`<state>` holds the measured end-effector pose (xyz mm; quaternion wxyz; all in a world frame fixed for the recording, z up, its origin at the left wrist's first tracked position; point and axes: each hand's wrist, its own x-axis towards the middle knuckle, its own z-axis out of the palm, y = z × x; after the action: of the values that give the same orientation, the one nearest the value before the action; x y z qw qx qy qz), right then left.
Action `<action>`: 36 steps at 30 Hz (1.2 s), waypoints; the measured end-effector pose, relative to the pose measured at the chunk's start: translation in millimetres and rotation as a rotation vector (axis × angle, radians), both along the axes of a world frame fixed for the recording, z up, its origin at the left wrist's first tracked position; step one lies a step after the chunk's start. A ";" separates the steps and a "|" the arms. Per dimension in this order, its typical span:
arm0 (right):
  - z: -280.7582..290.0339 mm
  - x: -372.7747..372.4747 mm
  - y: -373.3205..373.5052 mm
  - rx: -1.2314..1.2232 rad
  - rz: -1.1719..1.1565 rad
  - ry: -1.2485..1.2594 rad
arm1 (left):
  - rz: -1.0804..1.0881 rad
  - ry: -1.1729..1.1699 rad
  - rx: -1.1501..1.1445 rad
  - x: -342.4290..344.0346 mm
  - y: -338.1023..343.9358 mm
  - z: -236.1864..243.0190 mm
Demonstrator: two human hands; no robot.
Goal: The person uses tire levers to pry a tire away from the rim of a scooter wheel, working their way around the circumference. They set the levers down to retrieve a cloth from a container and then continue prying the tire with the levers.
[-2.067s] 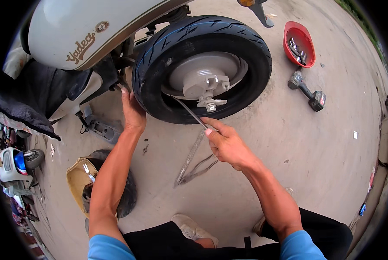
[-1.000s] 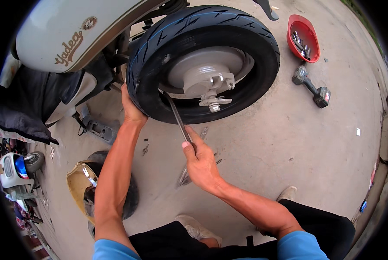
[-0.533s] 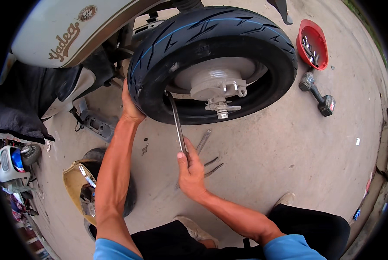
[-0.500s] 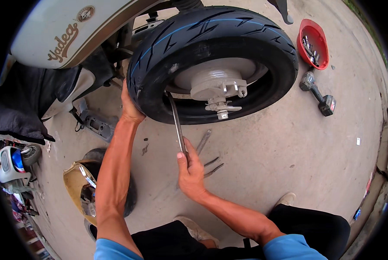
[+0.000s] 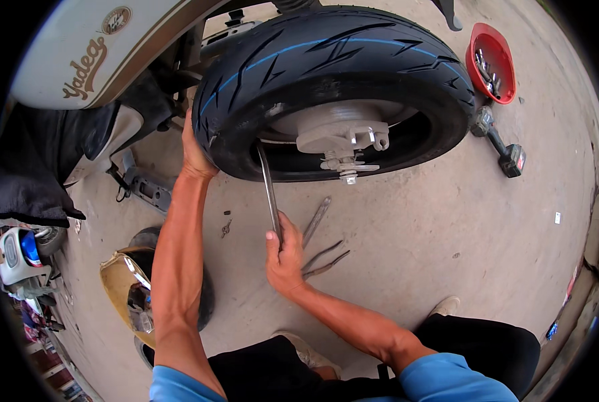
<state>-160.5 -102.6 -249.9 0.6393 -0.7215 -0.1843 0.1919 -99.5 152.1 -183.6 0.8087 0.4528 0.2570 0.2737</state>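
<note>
A black scooter tire (image 5: 339,60) with a blue line round its tread sits tilted about a grey metal wheel hub (image 5: 343,137). My left hand (image 5: 195,153) grips the tire's left side, its fingers partly hidden behind the rubber. In my right hand (image 5: 286,260) is a long metal tire lever (image 5: 270,191), the fingers wrapped round its lower end. The lever's upper tip goes in between the tire's inner edge and the wheel at the lower left. Below the tire, several more metal levers (image 5: 317,218) lie on the ground beside my right hand.
A white and brown scooter body (image 5: 51,67) fills the upper left. At the right lie a red helmet (image 5: 511,67) holding metal sockets and a cordless impact wrench (image 5: 511,159). An upturned tan-lined helmet (image 5: 115,285) with parts sits by my left forearm, near a grey plastic part (image 5: 148,191).
The tire has tipped, showing more tread, and its right side has shifted right. My right hand and the lever have moved slightly left; my left hand keeps its hold.
</note>
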 end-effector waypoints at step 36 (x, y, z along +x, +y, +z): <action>49.4 30.4 -12.6 -0.143 0.230 0.131 | 0.212 0.262 0.598 25.2 -52.2 124.5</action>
<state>-130.1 -115.2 -200.5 0.5708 -0.7253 -0.2094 0.3231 -74.3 99.9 -59.1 0.5676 0.6718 0.3126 0.3588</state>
